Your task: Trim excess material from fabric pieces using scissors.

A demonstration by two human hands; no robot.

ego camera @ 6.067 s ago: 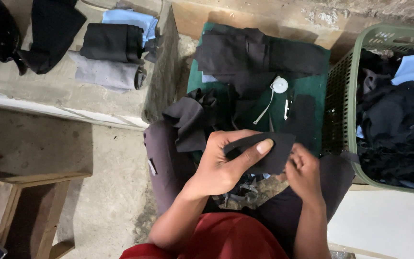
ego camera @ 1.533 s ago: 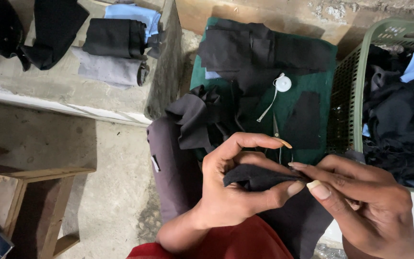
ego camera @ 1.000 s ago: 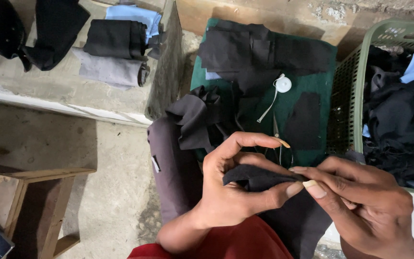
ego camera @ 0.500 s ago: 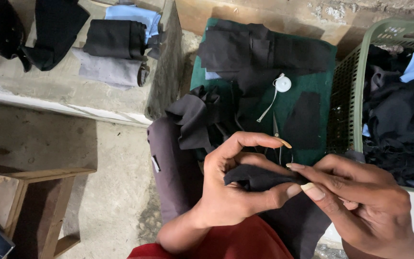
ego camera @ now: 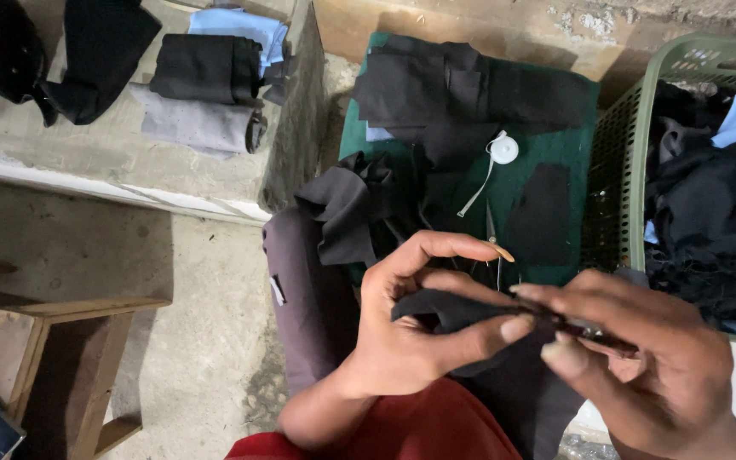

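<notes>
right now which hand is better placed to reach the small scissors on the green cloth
Right, probably. The right hand only pinches the black fabric piece at its edge, while the left hand grips it; the scissors lie just ahead.

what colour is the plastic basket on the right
Light green basket, seen in the head view, filled with dark and blue cloth.

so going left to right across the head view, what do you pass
wooden stool → folded dark and grey clothes on the ledge → left hand pinching a small black cloth piece → white tape measure on the green cloth → right hand → green basket of clothes
</notes>
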